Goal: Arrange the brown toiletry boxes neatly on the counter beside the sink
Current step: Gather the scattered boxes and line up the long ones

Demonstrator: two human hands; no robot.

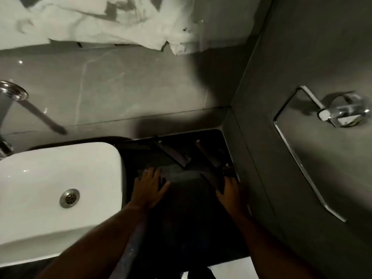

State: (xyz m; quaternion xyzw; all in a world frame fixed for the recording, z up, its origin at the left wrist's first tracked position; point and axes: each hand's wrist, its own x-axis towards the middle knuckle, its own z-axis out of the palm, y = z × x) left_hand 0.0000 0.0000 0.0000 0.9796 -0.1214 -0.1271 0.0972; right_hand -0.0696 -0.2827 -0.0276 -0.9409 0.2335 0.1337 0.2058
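Boxes mid-arrangement on desk (181,218), dim.
Left hand (150,190) lay flat, fingers spread, on one box (181,175); right hand (229,191) gripped another (211,175); alignment unfinished.

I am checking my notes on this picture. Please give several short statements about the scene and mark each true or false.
1. Both hands are on the dark counter. True.
2. The sink lies right of the hands. False: it lies on their left.
3. The left hand lies flat, fingers spread. True.
4. A paper roll hangs on the holder. False: the holder is bare.
5. The right hand is near the side wall. True.
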